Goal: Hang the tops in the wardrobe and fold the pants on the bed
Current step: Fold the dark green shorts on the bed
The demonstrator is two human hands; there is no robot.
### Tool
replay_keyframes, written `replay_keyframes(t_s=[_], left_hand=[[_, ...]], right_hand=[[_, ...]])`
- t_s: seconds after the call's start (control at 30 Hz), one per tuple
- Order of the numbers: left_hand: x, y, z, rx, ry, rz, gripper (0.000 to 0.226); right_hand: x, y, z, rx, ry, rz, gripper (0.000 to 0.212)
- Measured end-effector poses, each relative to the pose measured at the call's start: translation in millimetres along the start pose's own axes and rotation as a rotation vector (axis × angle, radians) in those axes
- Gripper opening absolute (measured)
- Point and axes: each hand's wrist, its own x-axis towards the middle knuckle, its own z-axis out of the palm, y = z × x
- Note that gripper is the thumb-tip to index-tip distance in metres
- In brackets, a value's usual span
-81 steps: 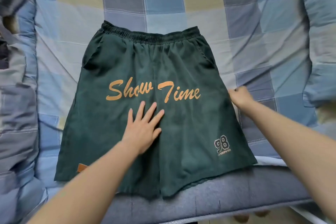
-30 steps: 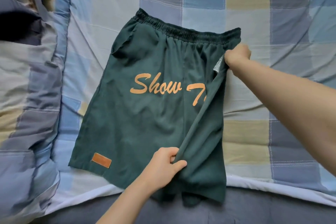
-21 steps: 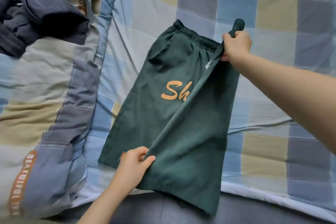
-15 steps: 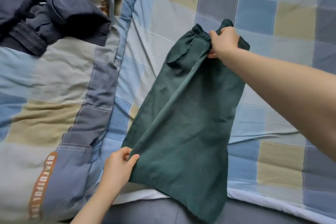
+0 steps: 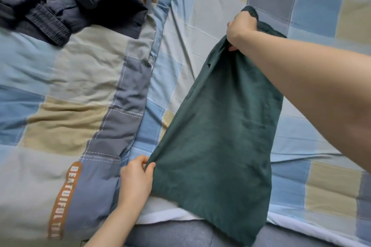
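Nearest to me, my left hand has its grip pinched on the lower corner of the green shorts, thumb and fingers closed on the hem. The shorts are folded in half lengthwise, plain side up, and stretch away from me across the checked sheet of the bed, with their bottom edge hanging over the bed's near edge. To the left I see a patchwork quilt lying beside the shorts, with orange lettering on it. Further out, my right hand has its grip clamped on the bunched waistband end. Farthest, at the top left, a heap of dark navy clothes sits on the quilt, well apart from the shorts.
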Motion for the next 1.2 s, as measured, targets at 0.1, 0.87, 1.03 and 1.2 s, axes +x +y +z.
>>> replay_keyframes(t_s=[0.1, 0.87, 1.03, 1.2], left_hand=[[-2.2, -0.6, 3.5, 0.015, 0.046, -0.005, 0.012], [13.7, -10.5, 6.2, -0.107, -0.239, 0.019, 0.011], [1.6, -12.8, 7.1, -0.255, -0.286, -0.076, 0.008], [-11.2, -14.3, 13.9, -0.251, -0.295, -0.089, 0.010]], right_hand=[[-12.5, 4.8, 0.4, 0.079, -0.221, -0.062, 0.047], [-286.7, 261.9, 34.1, 1.061, -0.256, 0.658, 0.023], [-288.3, 303.1, -8.8, 0.871, -0.229, 0.596, 0.010], [-288.6, 310.1, -21.3, 1.010, -0.406, 0.567, 0.025]])
